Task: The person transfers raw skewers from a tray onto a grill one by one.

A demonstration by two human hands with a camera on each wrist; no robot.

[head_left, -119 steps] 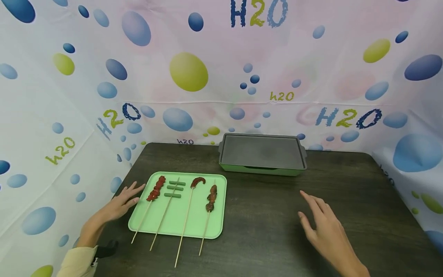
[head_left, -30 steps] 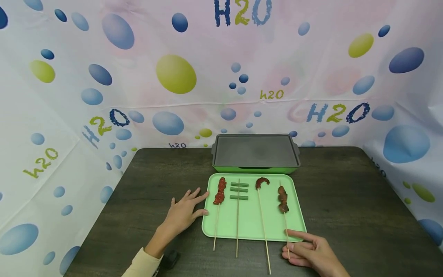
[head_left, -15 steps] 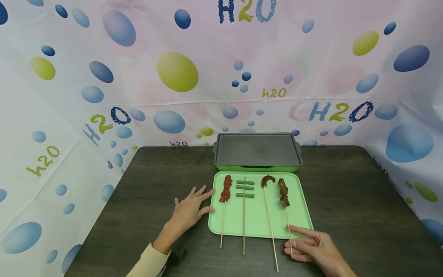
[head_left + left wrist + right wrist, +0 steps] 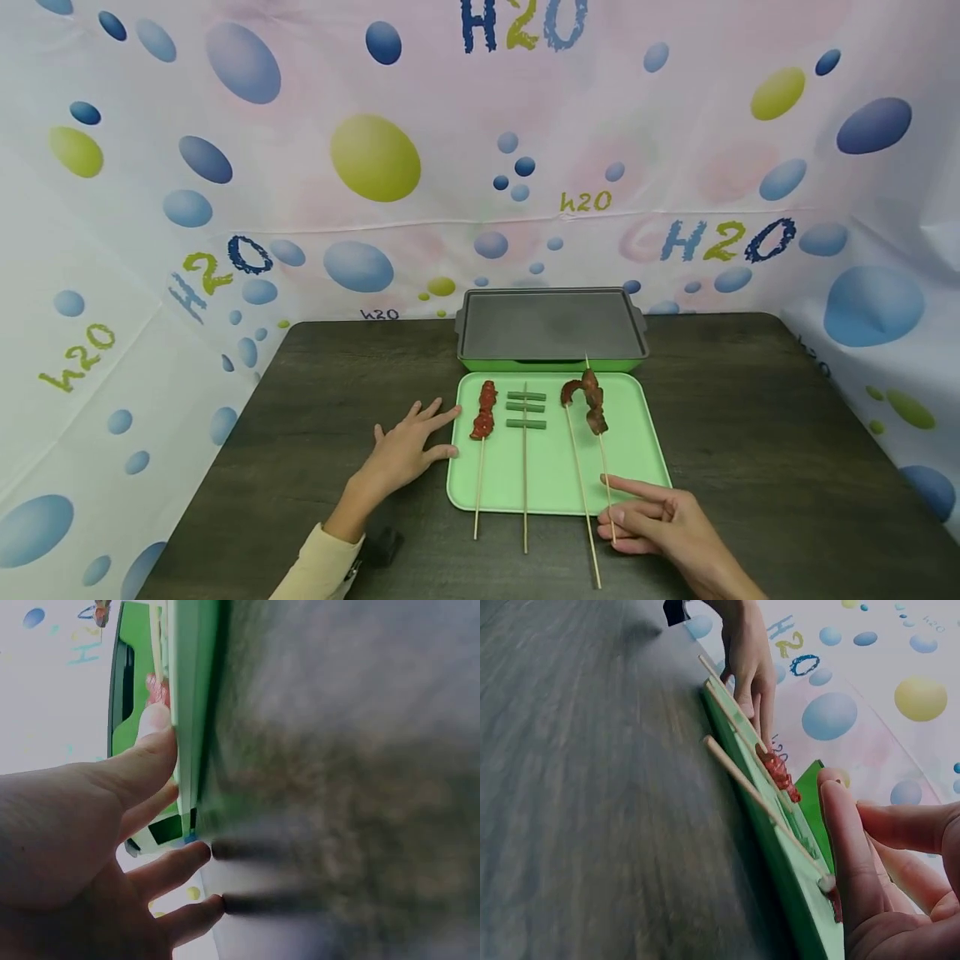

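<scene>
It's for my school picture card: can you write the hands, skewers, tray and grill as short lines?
Left hand: touches the tray's left edge
Right hand: holds the brown skewer by its stick
On tray: red skewer, green skewer, curled skewer
Tray: light green, in front of the grill
Grill: gray top, green base

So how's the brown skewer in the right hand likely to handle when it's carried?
The brown skewer may feel tip-heavy, as its chunks bunch toward the far end while the right hand pinches the near end. It should stay fairly stiff, since its stick looks straight. Being thin, it might twist in that pinch.
</scene>
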